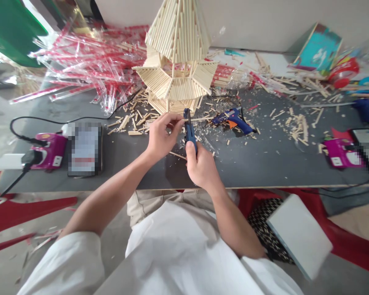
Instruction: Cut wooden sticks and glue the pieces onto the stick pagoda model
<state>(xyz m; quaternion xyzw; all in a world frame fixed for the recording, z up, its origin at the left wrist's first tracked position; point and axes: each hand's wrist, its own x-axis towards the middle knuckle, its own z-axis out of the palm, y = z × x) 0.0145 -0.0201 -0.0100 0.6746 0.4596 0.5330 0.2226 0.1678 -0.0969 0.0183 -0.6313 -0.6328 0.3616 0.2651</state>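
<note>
My left hand (165, 134) is closed, thumb and fingertips pinching a thin wooden stick (203, 119). The stick runs to the right across the jaws of a hand cutter (189, 130) with dark blue handles. My right hand (202, 166) is wrapped round those handles, thumb on top, and the cutter points away from me. Just behind my hands stands a tiered, tower-like model (178, 37) built of pale wooden sticks. To the right of the cutter a blue glue gun (235, 121) with an orange trigger lies on the grey table (135, 164).
A heap of clear and red plastic wrappers (110, 61) covers the back left. Short stick pieces (141, 116) litter the tabletop. On the left are a phone (85, 149) and a purple power socket (51, 150) with cables; another purple socket (341, 152) sits far right.
</note>
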